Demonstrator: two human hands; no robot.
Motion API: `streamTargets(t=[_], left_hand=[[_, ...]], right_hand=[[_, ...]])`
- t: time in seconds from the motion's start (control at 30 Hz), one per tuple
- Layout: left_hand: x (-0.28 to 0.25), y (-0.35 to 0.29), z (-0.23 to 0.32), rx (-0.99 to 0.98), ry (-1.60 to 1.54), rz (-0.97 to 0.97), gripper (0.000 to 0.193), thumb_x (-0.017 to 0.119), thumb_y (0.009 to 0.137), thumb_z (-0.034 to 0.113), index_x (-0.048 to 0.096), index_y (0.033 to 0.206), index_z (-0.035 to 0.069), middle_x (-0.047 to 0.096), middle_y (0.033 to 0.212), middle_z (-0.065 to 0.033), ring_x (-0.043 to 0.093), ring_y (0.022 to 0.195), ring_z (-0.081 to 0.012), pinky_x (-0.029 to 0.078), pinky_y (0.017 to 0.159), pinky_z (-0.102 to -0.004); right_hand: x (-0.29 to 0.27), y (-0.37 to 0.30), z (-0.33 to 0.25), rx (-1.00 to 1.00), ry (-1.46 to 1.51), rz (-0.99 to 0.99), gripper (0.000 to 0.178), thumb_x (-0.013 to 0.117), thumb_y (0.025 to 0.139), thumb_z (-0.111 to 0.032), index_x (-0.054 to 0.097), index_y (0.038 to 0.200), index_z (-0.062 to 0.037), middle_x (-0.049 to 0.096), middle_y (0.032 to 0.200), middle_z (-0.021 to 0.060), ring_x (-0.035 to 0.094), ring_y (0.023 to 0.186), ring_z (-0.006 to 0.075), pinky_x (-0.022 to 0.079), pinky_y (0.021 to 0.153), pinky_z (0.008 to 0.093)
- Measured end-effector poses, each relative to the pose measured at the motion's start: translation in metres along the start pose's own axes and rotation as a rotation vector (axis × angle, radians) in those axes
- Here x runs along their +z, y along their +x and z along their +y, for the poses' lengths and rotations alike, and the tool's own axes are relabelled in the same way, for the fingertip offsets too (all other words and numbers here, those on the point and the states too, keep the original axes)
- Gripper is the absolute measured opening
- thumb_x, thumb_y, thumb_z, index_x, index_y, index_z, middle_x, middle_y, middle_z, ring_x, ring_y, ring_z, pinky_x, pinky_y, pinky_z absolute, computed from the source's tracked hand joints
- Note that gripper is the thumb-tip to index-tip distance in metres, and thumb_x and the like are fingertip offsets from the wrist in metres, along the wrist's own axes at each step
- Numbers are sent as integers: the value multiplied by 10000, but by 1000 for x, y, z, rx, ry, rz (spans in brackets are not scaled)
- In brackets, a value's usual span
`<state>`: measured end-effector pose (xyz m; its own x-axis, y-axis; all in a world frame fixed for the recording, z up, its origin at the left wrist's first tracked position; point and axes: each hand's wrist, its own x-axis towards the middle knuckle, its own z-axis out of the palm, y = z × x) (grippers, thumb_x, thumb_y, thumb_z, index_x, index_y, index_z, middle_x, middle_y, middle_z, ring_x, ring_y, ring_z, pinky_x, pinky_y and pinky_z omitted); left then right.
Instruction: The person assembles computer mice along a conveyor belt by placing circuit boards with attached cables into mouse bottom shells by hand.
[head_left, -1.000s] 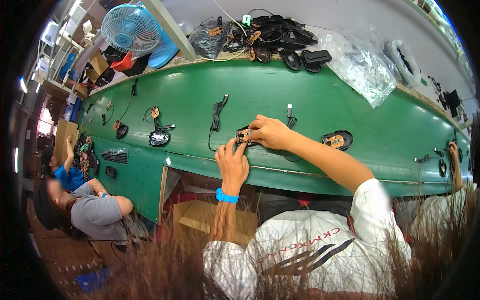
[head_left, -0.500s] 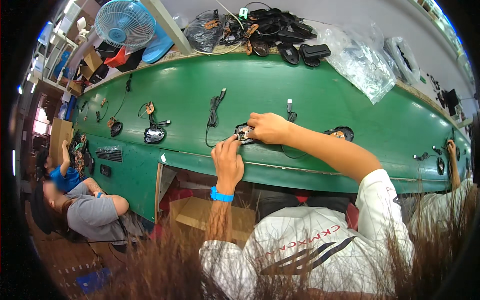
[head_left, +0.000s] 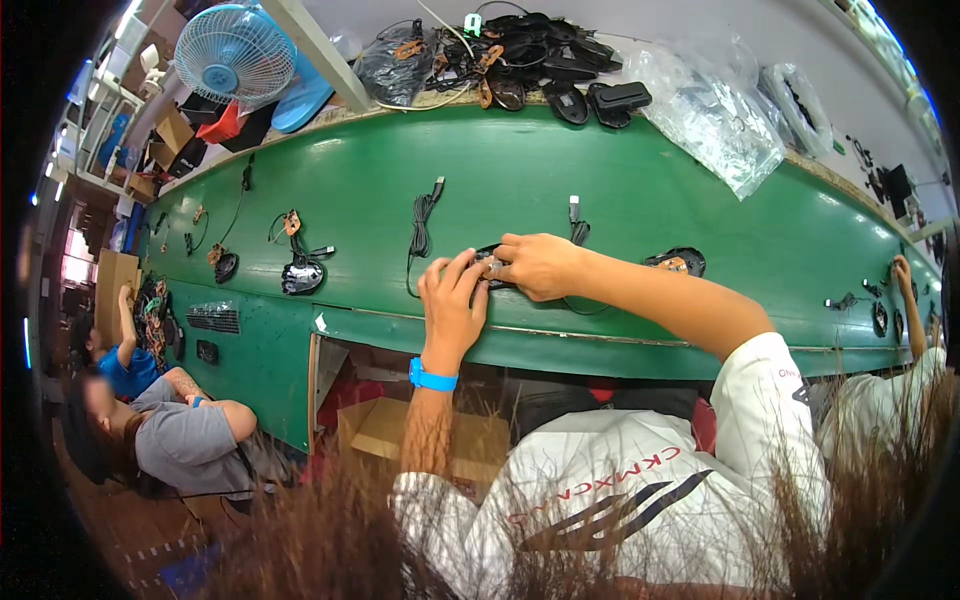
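Note:
On the green bench in front of me lies an opened black computer mouse [head_left: 489,266], its board partly showing between my fingers. My left hand [head_left: 452,305], with a blue band at the wrist, grips its left side, fingers curled over the top. From the right, my right hand [head_left: 545,267] is closed on the other side, fingertips at the board. Both hands hide most of the mouse. A bundled black cable [head_left: 422,225] lies just beyond my left hand, and another cable with a plug [head_left: 577,222] lies behind my right hand.
Another opened mouse [head_left: 678,262] sits right of my hands; one more mouse shell [head_left: 302,277] lies to the left. Black mouse parts [head_left: 545,50] pile on the back ledge beside a plastic bag [head_left: 715,125]. A fan [head_left: 232,62] stands far left. Co-workers sit on both sides.
My left hand has shifted up over the mouse, and its fingers now cover more of the board. My right hand stays on the mouse. The whole view has moved slightly.

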<state>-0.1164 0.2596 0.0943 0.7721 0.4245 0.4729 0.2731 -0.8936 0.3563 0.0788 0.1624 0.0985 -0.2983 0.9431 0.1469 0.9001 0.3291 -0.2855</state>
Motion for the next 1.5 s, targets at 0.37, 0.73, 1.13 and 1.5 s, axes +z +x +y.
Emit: streamTargets(t=[0.37,0.73,1.13,1.5], left_hand=[[11,13,-11,99,-95,-82,82,734,860,80,728,940,98,713,1107,-23,597,1070,-292,401,957,-438],[16,12,-11,112,-189,-80,106,717,852,13,716,955,38,701,1106,-95,610,1031,-346,486,903,-454],[15,12,-3,103,-200,-79,149,700,831,-38,699,975,1,691,1113,-122,606,1036,-369,516,900,-453],[4,14,0,107,-240,-211,251,751,798,1,691,1041,19,652,1222,-130,566,1147,-377,489,989,-463]], right_hand=[[12,-42,5,45,-26,240,273,691,786,-130,717,1044,-45,694,1174,52,598,1017,257,526,932,378],[6,-47,0,94,-45,176,388,683,772,-123,718,1154,-65,683,1223,49,590,1103,246,494,953,373],[8,-36,-4,110,-39,224,438,693,721,-130,682,1155,-68,625,1001,54,580,992,251,506,865,379],[2,-53,-4,130,2,219,400,686,730,-157,710,1121,-73,671,1161,63,588,1099,249,494,903,387]])
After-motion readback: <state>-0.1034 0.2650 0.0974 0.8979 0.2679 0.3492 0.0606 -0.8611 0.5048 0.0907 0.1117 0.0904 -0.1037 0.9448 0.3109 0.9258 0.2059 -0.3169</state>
